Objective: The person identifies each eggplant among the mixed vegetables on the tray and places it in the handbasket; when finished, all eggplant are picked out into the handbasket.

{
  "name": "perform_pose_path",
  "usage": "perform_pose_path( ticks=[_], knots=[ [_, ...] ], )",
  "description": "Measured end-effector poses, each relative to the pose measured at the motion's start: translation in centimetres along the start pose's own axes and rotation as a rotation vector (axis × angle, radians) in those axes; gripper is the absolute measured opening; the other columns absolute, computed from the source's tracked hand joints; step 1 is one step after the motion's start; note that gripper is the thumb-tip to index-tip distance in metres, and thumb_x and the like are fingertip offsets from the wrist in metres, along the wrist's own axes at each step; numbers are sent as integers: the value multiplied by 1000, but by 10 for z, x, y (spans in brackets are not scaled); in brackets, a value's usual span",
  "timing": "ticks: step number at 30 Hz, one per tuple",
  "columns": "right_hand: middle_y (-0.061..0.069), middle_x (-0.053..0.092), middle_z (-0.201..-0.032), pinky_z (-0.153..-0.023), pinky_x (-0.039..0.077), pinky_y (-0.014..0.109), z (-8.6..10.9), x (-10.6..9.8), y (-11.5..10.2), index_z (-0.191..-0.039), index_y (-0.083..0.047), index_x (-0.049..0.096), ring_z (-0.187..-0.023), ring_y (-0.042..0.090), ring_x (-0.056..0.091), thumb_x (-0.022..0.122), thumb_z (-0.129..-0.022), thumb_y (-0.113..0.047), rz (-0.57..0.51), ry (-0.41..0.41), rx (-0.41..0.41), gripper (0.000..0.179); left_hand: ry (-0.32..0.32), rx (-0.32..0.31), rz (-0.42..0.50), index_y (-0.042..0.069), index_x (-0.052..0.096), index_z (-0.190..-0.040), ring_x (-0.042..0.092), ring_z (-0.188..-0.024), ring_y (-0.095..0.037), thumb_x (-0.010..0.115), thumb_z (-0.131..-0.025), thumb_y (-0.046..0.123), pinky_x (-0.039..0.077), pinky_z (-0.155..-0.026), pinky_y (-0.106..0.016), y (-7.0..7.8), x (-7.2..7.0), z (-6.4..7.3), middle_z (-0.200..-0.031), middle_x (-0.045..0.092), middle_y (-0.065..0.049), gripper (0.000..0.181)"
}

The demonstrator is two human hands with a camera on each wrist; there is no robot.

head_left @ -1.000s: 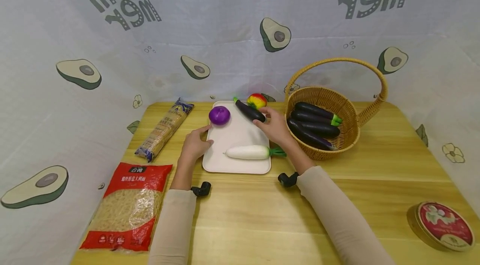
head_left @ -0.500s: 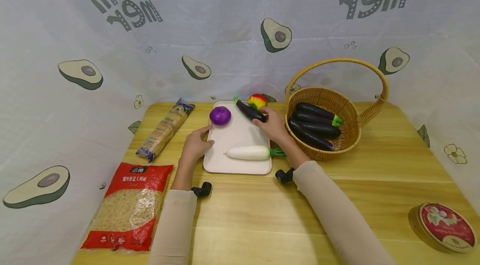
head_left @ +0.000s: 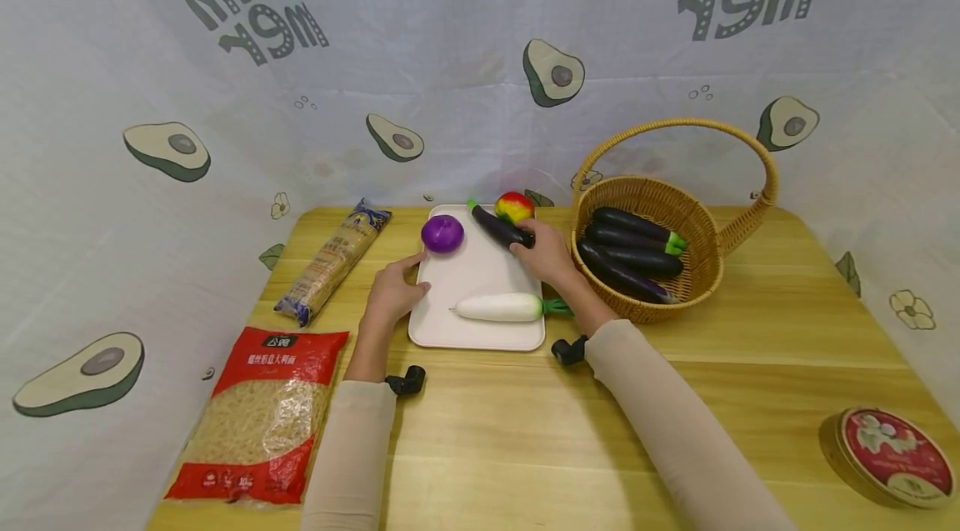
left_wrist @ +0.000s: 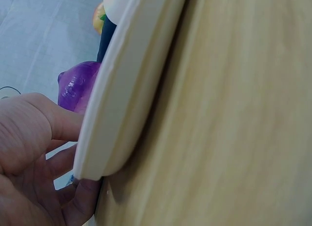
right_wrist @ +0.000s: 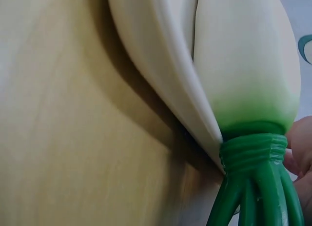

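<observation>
In the head view, a white tray (head_left: 480, 334) lies on the table. My left hand (head_left: 392, 292) grips its left edge, with the thumb and fingers about the rim in the left wrist view. Across the tray's far right part lies a dark eggplant (head_left: 493, 224) with a green stem. Its near end is between the thumb and fingers of my right hand (head_left: 547, 252). A purple onion (head_left: 442, 234) sits at the far left of the tray. Nearer me rests a white radish (head_left: 498, 308), its green top (right_wrist: 258, 187) jutting over the right rim. A red-and-yellow pepper-like piece (head_left: 514, 207) lies behind the eggplant.
A wicker basket (head_left: 708, 298) with a tall handle stands right of the tray and holds several eggplants (head_left: 630, 260). To the left lie a long noodle pack (head_left: 333, 262) and a red pasta bag (head_left: 258, 414). A round tin (head_left: 892, 456) sits at the near right.
</observation>
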State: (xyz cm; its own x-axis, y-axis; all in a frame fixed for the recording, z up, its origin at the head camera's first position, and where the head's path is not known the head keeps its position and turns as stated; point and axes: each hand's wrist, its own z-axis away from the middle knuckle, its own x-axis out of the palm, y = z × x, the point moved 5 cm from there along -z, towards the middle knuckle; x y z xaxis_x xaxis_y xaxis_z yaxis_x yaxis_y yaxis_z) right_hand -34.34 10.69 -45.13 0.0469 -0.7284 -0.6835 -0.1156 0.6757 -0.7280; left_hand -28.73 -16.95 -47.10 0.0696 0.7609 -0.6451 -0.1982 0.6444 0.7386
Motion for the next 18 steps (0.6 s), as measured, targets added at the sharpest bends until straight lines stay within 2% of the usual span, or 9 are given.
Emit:
perform_pose_path(
  ticks=[5,9,12,18],
  knots=[
    [17,60,-145,-113,42,53,7,-2,-4,-145,-8,57,-133,37,54,67,-99,-20,-10,5,-13,49,3,-1,0,33,53,-152,30,-150,-47,72,-94,20,44,-110,-59,-1,1,0,-161,39,-22,62],
    [18,62,-140,-101,50,50,17,-7,-11,-144,-8,58,-114,35,61,68,-98,-19,-22,28,-42,49,0,3,0,33,53,-152,29,-150,-47,72,-95,20,44,-110,-60,-1,1,0,-161,39,-22,62],
    [18,64,-135,-92,51,46,25,-10,-16,-143,-9,59,-103,32,60,69,-97,-18,-29,38,-66,48,-3,0,3,33,53,-152,28,-151,-47,72,-94,20,43,-111,-59,-1,1,0,-162,38,-21,62],
    [16,64,-135,-98,51,47,43,-22,-27,-140,-9,60,-109,34,62,68,-96,-15,-45,31,-110,46,-5,1,5,34,52,-152,26,-152,-47,72,-94,20,42,-112,-59,-1,1,-1,-163,37,-20,63]
  ],
)
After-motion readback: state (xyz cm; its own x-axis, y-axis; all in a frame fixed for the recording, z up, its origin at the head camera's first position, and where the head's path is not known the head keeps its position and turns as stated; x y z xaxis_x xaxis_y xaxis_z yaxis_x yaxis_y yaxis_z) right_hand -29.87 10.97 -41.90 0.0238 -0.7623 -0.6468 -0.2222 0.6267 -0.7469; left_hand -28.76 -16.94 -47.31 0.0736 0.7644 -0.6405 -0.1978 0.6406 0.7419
